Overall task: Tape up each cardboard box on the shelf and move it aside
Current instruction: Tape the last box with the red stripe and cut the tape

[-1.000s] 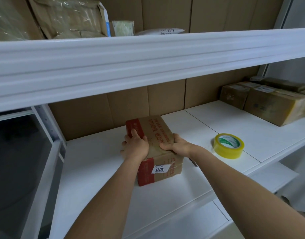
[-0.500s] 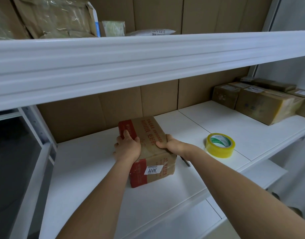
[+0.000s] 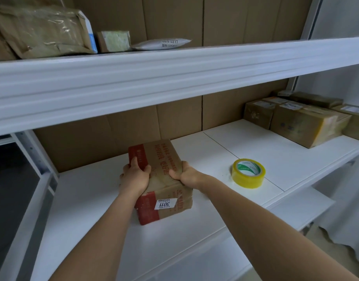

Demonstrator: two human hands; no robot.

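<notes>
Cardboard box (image 3: 164,179), brown with red bands and red print, sits on the white shelf (image 3: 93,199), long axis running away from the viewer; a white label reading 3011 is on its near end face. Both hands are on the box. Left hand (image 3: 135,176) lies over the top left edge, fingers curled onto the top and thumb pointing inward: grip is closed around that edge. Right hand (image 3: 187,175) clasps the right top edge, thumb on the top face, fingers wrapped down the right side out of sight: grip is closed on the box. Clear film wrinkles on the top face between the two grips. Right of the right-hand grip, apart from the box, a roll of yellow tape (image 3: 248,173) lies flat on the same shelf. Further right and further back, several taped boxes (image 3: 304,126) stand packed together against the cardboard back panel (image 3: 180,118). Above the grips, an upper shelf (image 3: 174,78) carries a wrapped parcel (image 3: 40,31), a small packet (image 3: 113,41) and a white mailer bag (image 3: 162,44).
</notes>
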